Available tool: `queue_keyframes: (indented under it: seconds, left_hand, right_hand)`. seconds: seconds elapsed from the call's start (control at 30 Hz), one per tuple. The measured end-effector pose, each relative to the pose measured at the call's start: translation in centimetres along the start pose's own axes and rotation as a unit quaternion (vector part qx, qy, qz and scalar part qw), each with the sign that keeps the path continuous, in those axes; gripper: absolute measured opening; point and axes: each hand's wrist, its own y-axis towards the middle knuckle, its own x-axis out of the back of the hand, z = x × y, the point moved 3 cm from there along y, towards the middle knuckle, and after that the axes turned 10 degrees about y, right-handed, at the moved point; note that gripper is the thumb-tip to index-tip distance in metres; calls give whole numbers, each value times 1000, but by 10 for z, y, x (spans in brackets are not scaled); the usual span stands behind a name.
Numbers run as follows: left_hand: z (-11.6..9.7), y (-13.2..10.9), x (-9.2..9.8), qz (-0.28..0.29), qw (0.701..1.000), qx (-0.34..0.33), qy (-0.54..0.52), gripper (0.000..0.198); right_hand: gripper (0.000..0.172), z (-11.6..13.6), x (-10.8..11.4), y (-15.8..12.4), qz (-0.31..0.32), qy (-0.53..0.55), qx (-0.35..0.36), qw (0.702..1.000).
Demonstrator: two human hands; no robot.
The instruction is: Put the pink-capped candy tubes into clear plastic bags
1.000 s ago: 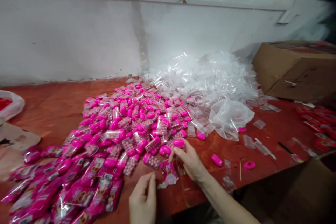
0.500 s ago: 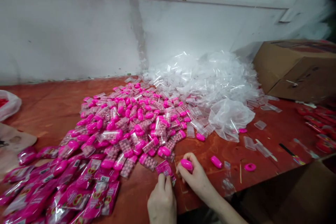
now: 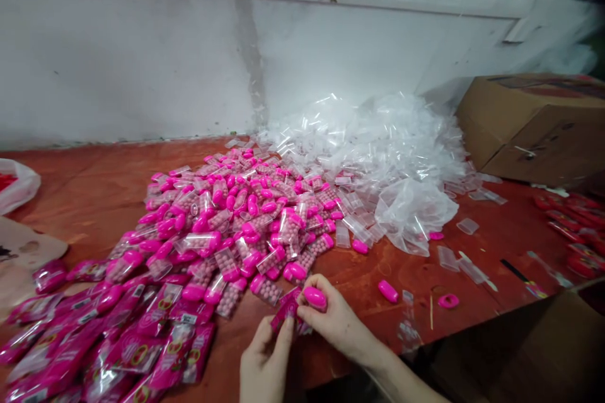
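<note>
My right hand grips a pink-capped clear candy container by its cap, near the table's front edge. My left hand pinches the lower end of a small pink printed packet that sits right against the container. Both hands meet over the red-brown table. Just beyond them lies a big heap of pink-capped candy containers. A pile of filled pink packets lies to the left of my left hand.
A mound of clear plastic bags sits behind the heap. Loose pink caps and a pink ring lie to the right. Cardboard boxes stand at the right and at the front right. A white wall runs behind.
My right hand drew the container back from the heap toward me, then left to the packet. My left hand took hold of the packet and now pinches it against the container.
</note>
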Motion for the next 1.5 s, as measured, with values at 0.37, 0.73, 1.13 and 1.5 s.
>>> queue_keyframes:
  seconds: [0.37, 0.73, 1.13, 1.5]
  left_hand:
    - [-2, 3, -16, -23, 962, 192, -193, 53]
    - [-9, 0, -11, 56, 949, 196, -242, 54]
    - [-13, 1, -10, -21, 916, 232, -328, 60]
    - [-8, 1, -14, 6, 922, 216, -321, 61]
  right_hand:
    - [19, -6, -19, 1, -39, -48, 28, 998]
    - [30, -8, -14, 8, -35, -39, -9, 999]
    - [58, -21, -10, -21, -4, 69, -84, 994]
    - [70, -25, -11, -21, -10, 51, -80, 995]
